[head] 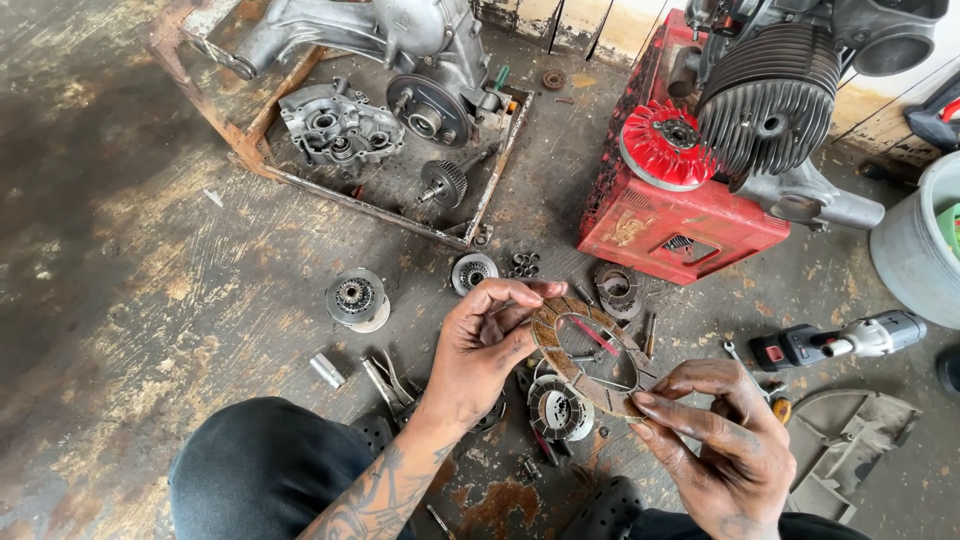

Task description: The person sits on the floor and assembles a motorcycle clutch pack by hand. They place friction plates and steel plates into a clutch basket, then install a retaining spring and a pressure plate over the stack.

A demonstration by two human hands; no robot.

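Note:
A thin brown ring-shaped friction plate (pixel 560 352) with small outer tabs is held up over the floor between both hands. My left hand (pixel 485 345) pinches its upper left edge with thumb and fingers. My right hand (pixel 715 440) grips its lower right edge with the fingertips. Through the ring's hole a red-handled tool (pixel 597 337) shows on the floor. Directly below the plate lies a round clutch hub (pixel 560 408).
Round clutch parts (pixel 356 297), (pixel 473 271) and small loose pieces lie on the worn concrete floor. A rusty metal frame (pixel 262 160) holds engine casings and a gear. A red crate (pixel 672 225) carries a finned engine. A cordless driver (pixel 840 340) and grey bucket (pixel 915 250) sit right.

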